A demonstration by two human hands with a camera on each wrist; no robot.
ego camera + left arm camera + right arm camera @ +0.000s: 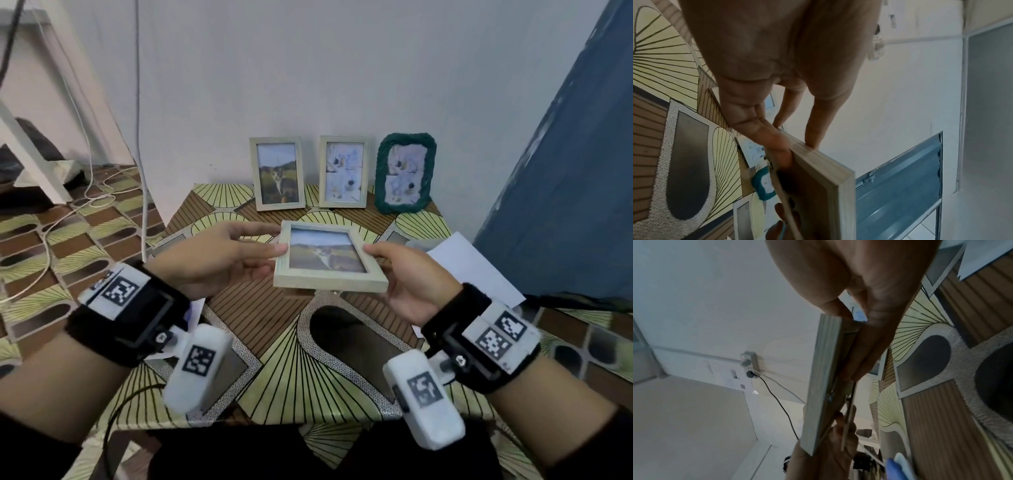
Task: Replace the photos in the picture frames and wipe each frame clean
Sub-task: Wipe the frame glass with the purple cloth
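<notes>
I hold a pale wooden picture frame [329,257] with a cat photo flat above the table, face up. My left hand [270,251] pinches its left edge, thumb on top and fingers under. My right hand [371,255] grips its right edge the same way. In the left wrist view the frame [830,175] shows edge-on with my thumb [813,129] on its rim. In the right wrist view the frame [822,386] is also edge-on, and its back stand hangs slightly away. Three more frames stand against the wall: a wooden one with a cat [278,173], a wooden one [343,171], and a green one [404,173].
The table [291,359] wears a patterned green and brown cloth. White paper sheets [472,270] lie at the right, beside a blue door or panel [565,171]. Cables [51,226] trail over the patterned surface at the left.
</notes>
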